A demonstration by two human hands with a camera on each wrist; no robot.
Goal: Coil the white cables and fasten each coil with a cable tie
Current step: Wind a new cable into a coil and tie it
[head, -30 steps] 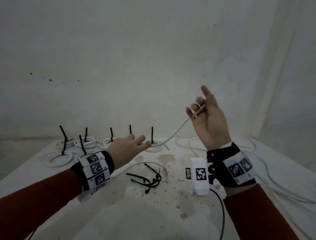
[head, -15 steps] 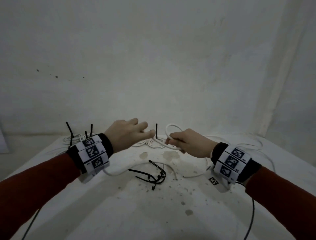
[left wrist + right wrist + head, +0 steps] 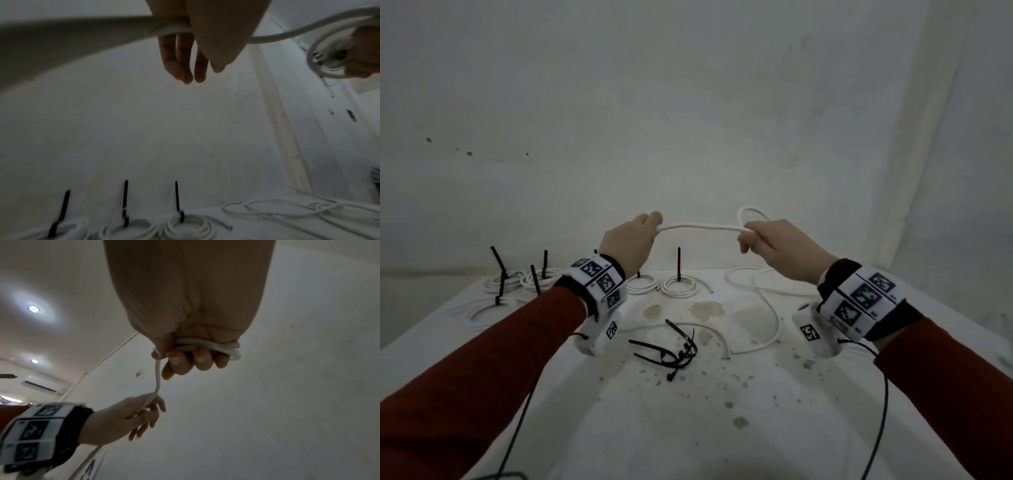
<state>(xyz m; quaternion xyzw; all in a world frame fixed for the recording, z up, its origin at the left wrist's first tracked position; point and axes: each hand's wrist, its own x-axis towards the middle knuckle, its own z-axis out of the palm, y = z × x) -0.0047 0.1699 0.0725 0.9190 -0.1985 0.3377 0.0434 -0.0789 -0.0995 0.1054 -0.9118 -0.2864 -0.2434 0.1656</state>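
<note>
Both hands raised above the tabletop [image 3: 688, 428], centre of the head view. Right hand [image 3: 780, 246] curled round a small loop of white cable [image 3: 702, 226], fingers [image 3: 185, 360] wrapped over two strands in the right wrist view. Left hand [image 3: 630, 245] pinching the same cable between thumb and forefinger, other fingers [image 3: 180, 65] hanging nearly straight. Short span of cable stretched almost level between the two hands, the rest trailing down to loose cable [image 3: 767, 308] at centre right. Tied coils [image 3: 678, 286] with black ties upright, ranged along the far edge at left and centre. Loose black cable ties [image 3: 671, 349] heaped at lower centre, near stains.
</note>
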